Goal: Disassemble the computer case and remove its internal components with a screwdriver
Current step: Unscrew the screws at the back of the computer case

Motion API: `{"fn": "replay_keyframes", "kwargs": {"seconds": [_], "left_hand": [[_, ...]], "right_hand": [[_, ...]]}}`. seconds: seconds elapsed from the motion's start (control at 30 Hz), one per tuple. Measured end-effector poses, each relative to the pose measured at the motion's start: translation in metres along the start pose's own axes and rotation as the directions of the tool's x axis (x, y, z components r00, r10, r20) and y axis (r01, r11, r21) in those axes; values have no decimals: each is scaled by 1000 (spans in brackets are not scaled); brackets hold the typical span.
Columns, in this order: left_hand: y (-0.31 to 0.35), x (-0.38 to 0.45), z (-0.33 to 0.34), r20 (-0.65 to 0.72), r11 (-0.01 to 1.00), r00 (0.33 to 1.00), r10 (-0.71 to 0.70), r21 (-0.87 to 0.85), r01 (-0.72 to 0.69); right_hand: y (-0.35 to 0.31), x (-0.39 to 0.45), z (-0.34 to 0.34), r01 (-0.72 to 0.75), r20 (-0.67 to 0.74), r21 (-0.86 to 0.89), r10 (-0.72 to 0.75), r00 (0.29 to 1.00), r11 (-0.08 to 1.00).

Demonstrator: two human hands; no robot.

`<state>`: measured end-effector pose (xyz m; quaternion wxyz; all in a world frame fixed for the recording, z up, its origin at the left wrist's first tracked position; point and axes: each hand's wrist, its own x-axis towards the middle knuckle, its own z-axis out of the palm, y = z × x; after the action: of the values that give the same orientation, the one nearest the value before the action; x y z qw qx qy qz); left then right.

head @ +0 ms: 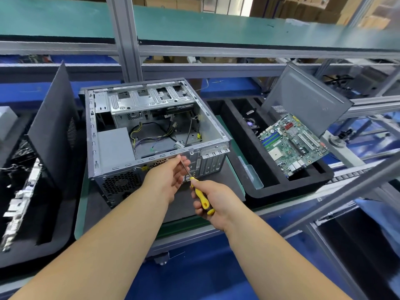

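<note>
Both forearms bare, no sleeves or gloves.

We stand at a factory teardown line, not a home or office. An aluminium frame (125,37) carries a green shelf (194,27) overhead, with stacked cartons (298,7) behind it. Along the bench sit black foam trays (281,191); the right one holds a bare motherboard (292,144) and a leaning side panel (307,98). An opened case (121,163) rests on a mat (177,204) between them.
</note>
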<state>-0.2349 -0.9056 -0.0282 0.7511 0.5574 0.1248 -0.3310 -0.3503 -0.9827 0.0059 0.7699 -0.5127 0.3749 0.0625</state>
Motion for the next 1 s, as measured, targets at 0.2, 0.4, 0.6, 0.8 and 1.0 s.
{"fn": "replay_keyframes", "kwargs": {"seconds": [0.2, 0.4, 0.6, 0.8, 1.0], "left_hand": [[-2, 5, 5, -55, 998, 998, -14, -57, 11], [-8, 5, 13, -125, 990, 992, -17, -138, 0], [-10, -2, 19, -169, 982, 985, -15, -186, -17], [-9, -7, 20, -206, 987, 978, -16, -161, -18], [-6, -8, 22, -253, 989, 967, -26, -148, -12]], "right_hand": [[0, 7, -14, 92, 19, -134, -91, 996, 987], [-3, 16, -27, 137, 71, -266, -123, 990, 954], [-16, 18, -32, 42, 76, -290, -21, 997, 956], [-24, 25, -37, 41, 111, -313, -6, 994, 949], [-23, 28, -38, 31, 131, -354, 17, 991, 935]]}}
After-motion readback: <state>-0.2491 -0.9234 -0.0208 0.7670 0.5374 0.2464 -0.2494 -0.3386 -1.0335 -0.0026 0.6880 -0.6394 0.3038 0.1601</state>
